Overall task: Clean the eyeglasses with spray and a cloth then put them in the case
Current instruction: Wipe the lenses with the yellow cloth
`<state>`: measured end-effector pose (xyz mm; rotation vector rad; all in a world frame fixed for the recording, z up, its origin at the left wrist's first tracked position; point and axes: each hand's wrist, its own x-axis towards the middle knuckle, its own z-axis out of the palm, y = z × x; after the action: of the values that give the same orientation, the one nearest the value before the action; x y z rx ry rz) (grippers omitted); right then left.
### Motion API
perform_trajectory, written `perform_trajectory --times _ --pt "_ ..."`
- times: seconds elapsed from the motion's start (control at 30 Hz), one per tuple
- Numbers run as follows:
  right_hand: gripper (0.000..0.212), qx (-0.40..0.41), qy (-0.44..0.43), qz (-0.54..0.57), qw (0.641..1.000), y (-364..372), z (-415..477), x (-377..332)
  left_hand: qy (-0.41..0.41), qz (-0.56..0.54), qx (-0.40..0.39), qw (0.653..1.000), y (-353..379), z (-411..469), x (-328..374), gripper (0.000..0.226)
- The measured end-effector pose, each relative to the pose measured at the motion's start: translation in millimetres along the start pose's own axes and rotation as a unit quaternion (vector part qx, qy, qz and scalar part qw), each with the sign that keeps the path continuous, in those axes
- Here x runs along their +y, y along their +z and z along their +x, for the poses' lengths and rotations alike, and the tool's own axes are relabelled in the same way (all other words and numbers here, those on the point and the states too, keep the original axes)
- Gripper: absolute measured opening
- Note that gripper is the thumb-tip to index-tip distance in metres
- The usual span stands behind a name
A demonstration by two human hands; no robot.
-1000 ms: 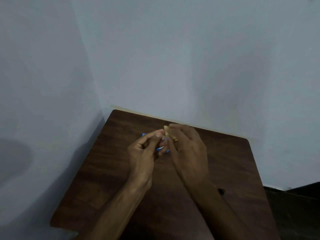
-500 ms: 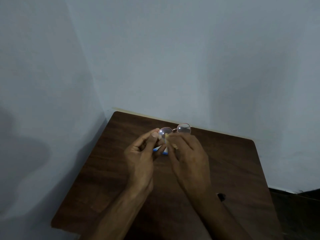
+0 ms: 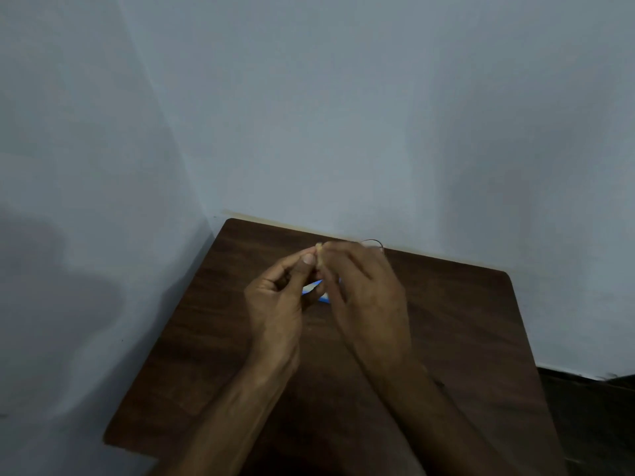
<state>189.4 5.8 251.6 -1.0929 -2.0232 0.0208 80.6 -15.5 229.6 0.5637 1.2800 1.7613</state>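
Both hands are raised together over the dark wooden table. My left hand pinches the thin-rimmed eyeglasses, of which only one round rim shows past my right fingers. My right hand presses a small pale yellow cloth against them at the fingertips. A blue and white object lies on the table under my hands, mostly hidden; I cannot tell what it is. No spray bottle or case is clearly in view.
The table stands in a corner, with pale walls close behind and to its left. Its right edge drops to a dark floor. A small dark mark shows beside my right forearm.
The glasses, clearly showing both lenses half a second ago, are now mostly covered by my right hand. The cloth pinch has shifted slightly left and up between my fingertips.
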Motion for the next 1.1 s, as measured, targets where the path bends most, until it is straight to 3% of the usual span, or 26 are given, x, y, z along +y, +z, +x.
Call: perform_trajectory --times 0.1,0.2,0.37,0.43,0.53,0.63,0.73,0.83,0.97,1.03,1.1 --pt "0.029 0.011 -0.010 -0.017 1.000 -4.6 -7.7 14.3 0.008 0.005 0.004 1.000 1.7 1.3 -2.4 0.017" --pt "0.019 0.070 0.056 -0.044 0.995 -9.1 4.0 41.1 0.028 0.031 0.001 0.999 8.1 -0.3 -5.0 0.018" --pt "0.031 -0.005 0.000 -0.047 0.999 0.9 -8.0 42.3 0.026 0.041 0.022 0.999 12.1 -2.9 -11.9 0.017" --pt "0.035 0.016 0.036 -0.042 0.998 -3.6 -4.9 58.1 0.031 0.034 0.023 0.999 15.6 -5.6 -13.1 0.027" --pt "0.033 0.063 0.049 -0.041 0.996 -5.5 -3.2 62.8 0.029 0.021 0.033 0.999 23.5 -7.4 -17.6 0.018" --pt "0.043 0.021 0.021 -0.026 0.999 12.7 -23.7 59.4 0.015 0.002 0.059 0.998 25.7 -2.8 -21.2 0.012" --pt "0.030 0.036 0.067 0.030 0.997 12.1 -24.5 80.7 0.003 -0.015 0.061 0.998 26.7 2.0 -18.6 0.012" --pt "0.036 0.074 0.082 -0.014 0.994 -6.6 -3.1 87.2 -0.005 -0.020 0.070 0.997 28.2 4.9 -21.0 0.013" --pt "0.029 0.011 0.028 -0.014 0.999 -1.3 -14.7 77.7 -0.021 -0.038 0.078 0.996 27.5 9.5 -22.8 0.013" --pt "0.026 -0.005 0.061 -0.011 0.998 0.6 -20.5 87.3 -0.030 -0.044 0.081 0.995 25.8 11.4 -22.3 0.013" --pt "0.022 0.038 0.098 -0.009 0.994 -4.1 -8.9 94.7 -0.032 -0.048 0.078 0.995 24.8 12.6 -22.9 0.013"
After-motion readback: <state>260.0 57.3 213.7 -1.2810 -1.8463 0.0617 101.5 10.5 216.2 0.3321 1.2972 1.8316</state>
